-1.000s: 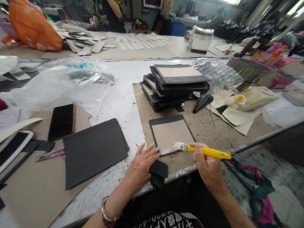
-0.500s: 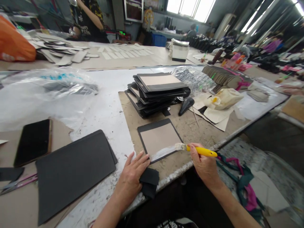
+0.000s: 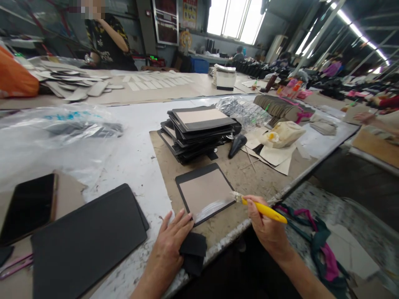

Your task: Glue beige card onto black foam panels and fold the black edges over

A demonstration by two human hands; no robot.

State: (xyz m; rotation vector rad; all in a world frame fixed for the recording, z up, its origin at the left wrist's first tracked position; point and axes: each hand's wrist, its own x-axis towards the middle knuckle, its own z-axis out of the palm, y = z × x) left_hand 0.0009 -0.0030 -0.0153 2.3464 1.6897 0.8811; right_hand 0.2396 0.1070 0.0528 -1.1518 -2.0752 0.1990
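Note:
A yellow-handled brush [image 3: 264,210] is gripped in my right hand [image 3: 269,228], its bristles at the right edge of a black-bordered panel [image 3: 204,189] with a beige face. A wet white streak runs along the panel's near edge. My left hand [image 3: 170,245] lies flat with fingers spread, its fingertips on the panel's near left corner. Under and beside that hand is a small black piece [image 3: 195,245] at the table's edge. Behind the panel rises a stack of similar black and beige panels [image 3: 199,128].
Black sheets [image 3: 93,241] and a phone [image 3: 29,207] lie at left, near clear plastic bags [image 3: 62,137]. A dark pointed object [image 3: 237,145] and a glue-stained pale container [image 3: 282,135] sit right of the stack. Across the table stands a person [image 3: 109,41].
The view has tilted up slightly and shifted. The brush has stayed near the panel's right edge, its handle now angled more downward. My left hand keeps its place on the corner.

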